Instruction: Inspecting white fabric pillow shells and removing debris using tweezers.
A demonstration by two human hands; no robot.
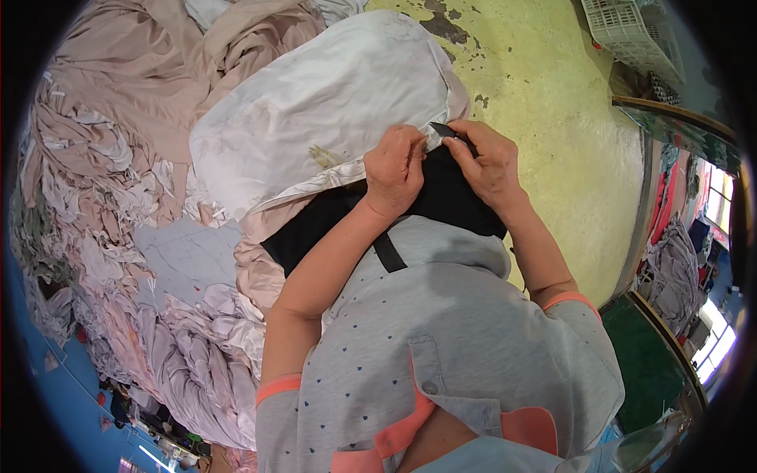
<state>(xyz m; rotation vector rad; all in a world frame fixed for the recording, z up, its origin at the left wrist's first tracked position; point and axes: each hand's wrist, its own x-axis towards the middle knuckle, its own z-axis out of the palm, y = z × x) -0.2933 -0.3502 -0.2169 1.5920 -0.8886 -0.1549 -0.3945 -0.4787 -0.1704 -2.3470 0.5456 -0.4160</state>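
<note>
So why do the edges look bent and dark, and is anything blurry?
Head view: the fisheye lens bows the floor edges and leaves black corners; even daylight, soft shadows; both hands, left hand and right hand, at the white cloth look sharp, while the rim smears slightly.

A grey short-sleeved shirt (465, 331) with small dark dots is worn; cuffs, collar and placket are trimmed in coral, with one grey button

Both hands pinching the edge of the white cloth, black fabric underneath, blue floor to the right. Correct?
Not quite: in the head view the floor is yellow, not blue. The left hand and right hand do pinch the white cloth edge over the black fabric.
</note>
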